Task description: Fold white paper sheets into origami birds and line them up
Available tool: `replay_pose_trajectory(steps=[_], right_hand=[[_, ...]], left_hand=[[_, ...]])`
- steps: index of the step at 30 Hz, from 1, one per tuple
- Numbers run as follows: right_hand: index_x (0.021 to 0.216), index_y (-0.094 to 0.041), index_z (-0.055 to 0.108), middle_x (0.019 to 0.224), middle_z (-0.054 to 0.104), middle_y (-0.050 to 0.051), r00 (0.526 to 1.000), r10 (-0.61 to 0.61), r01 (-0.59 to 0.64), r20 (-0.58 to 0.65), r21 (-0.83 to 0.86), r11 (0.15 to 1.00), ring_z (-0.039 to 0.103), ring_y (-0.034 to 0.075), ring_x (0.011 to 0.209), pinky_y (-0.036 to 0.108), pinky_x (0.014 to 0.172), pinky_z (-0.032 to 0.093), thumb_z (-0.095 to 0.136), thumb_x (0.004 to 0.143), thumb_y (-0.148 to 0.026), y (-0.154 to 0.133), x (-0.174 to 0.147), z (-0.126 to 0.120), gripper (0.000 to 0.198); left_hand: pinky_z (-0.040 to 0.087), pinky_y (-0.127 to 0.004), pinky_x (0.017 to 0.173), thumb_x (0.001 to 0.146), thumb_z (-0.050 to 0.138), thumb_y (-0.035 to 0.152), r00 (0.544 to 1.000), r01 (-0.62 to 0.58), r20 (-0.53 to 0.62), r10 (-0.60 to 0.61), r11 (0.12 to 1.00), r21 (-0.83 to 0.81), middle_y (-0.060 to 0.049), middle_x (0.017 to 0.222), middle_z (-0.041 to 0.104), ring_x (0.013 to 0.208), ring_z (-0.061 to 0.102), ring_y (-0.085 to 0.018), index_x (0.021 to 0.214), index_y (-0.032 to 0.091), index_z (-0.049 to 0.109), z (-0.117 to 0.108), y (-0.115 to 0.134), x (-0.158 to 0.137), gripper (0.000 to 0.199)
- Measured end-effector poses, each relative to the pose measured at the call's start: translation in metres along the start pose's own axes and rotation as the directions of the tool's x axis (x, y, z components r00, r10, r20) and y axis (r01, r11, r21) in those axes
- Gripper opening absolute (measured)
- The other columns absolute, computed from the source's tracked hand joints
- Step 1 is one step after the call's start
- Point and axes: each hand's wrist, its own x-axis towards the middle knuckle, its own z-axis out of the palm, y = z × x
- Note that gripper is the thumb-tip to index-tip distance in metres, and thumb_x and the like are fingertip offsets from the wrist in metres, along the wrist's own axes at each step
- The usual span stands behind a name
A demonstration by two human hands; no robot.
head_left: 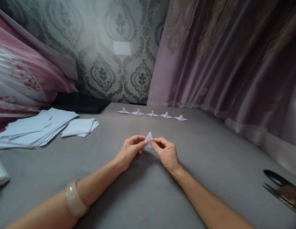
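Between both hands, just above the grey surface, is a small folded piece of white paper (149, 137) with its point upward. My left hand (131, 148) pinches its left edge between thumb and fingers. On the opposite edge, my right hand (166, 152) grips the paper the same way. Fingertips cover the lower part of the folds. Beyond the hands, several small folded paper figures (152, 114) with spread flat sides stand in a row on the surface.
At the left lie a large stack of white paper (26, 128) and a smaller stack of paper squares (78, 127). A black folded item (78, 102) sits behind them. Scissors (280, 194) lie at the right edge. A curtain (198, 63) hangs along the right.
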Motion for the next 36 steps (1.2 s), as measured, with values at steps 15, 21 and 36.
replay_pose_trajectory(steps=[15,21,36], right_hand=[[0.082,-0.018,0.074,0.082,0.066,0.005,0.992,0.062,-0.072,0.114,0.083,0.994,0.057,0.016,0.074,0.027,0.069,0.044,0.066,0.074,-0.038,0.0007,0.0010,-0.0009,0.023],[0.070,-0.018,0.074,0.080,0.067,0.004,0.971,0.201,-0.226,0.126,0.238,0.944,0.057,0.015,0.075,0.027,0.072,0.043,0.073,0.066,-0.037,-0.0040,0.0005,-0.0002,0.019],[0.053,-0.015,0.064,0.044,0.037,-0.007,0.916,0.386,-0.401,0.109,0.289,0.869,0.027,0.007,0.047,0.025,0.048,0.019,0.073,0.063,-0.045,0.0020,-0.0015,0.0014,0.032]], left_hand=[[0.052,-0.026,0.069,0.070,0.075,0.038,0.986,0.077,0.157,-0.056,0.989,-0.130,-0.006,0.071,0.068,0.067,0.065,-0.014,0.083,0.012,0.063,0.0072,-0.0027,-0.0058,0.032],[0.052,-0.026,0.068,0.064,0.079,0.036,0.981,0.061,0.185,-0.058,0.998,-0.011,-0.007,0.073,0.069,0.067,0.065,-0.015,0.090,0.010,0.068,0.0074,-0.0022,-0.0072,0.038],[0.047,-0.019,0.049,0.073,0.070,0.043,0.968,0.169,0.169,-0.187,0.979,0.115,-0.004,0.052,0.063,0.050,0.061,-0.012,0.071,0.010,0.064,0.0076,-0.0022,-0.0082,0.034]])
